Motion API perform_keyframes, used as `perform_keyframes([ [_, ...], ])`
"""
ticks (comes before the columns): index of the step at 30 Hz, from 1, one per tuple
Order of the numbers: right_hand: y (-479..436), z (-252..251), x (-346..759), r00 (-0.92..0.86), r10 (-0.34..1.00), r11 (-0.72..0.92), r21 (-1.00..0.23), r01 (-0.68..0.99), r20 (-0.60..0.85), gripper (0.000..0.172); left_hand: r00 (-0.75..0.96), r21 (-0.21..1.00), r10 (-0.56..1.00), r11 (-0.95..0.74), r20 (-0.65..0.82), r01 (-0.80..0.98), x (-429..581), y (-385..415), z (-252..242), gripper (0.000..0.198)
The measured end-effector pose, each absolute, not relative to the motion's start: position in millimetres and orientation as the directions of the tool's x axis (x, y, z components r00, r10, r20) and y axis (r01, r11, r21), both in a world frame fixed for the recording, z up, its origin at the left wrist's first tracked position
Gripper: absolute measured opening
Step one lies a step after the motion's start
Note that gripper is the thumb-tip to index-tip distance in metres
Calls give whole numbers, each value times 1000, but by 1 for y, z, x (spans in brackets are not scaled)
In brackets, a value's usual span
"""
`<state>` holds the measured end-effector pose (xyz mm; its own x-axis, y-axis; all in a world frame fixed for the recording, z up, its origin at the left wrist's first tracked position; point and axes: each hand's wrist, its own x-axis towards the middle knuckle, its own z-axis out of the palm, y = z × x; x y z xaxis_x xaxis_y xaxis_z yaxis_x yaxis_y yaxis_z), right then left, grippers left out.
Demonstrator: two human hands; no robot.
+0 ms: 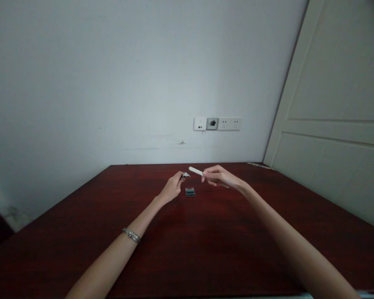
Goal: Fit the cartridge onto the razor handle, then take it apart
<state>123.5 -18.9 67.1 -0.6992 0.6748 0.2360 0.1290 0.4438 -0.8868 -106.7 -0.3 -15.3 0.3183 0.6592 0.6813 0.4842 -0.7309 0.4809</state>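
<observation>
A whitish piece point(186, 175) is pinched by the left fingers point(179, 176), a stick point(195, 170) by the right fingers point(212, 175). Loosely gripped, either could be dropped.

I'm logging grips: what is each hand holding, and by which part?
The right hand holds a white stick around its middle; the left hand holds a small pale object by its left side.
</observation>
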Motion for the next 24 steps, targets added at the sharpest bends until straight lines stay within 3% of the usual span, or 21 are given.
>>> perform_keyframes([
  [4, -13, 66, 127, -698, 681, 545, -789, 283, 221, 39, 347, 450, 667, -720, 660, 528, -105, -2, -14, 18],
  [8, -12, 63, 124, -713, 686, 536, -763, 362, 144, 41, 345, 437, 667, -715, 660, 546, -104, -3, -13, 18],
  [10, -13, 62, 123, -727, 674, 535, -763, 363, 128, 41, 342, 440, 663, -719, 665, 538, -104, -4, -13, 19],
  [14, -11, 61, 122, -662, 706, 564, -765, 312, 250, 42, 336, 450, 672, -712, 660, 538, -103, -2, -14, 16],
  [18, -11, 60, 122, -702, 691, 537, -773, 339, 172, 41, 353, 438, 674, -711, 649, 551, -103, -1, -16, 16],
  [24, -12, 62, 122, -687, 703, 535, -773, 340, 184, 40, 372, 458, 684, -711, 627, 534, -102, -4, -15, 16],
])
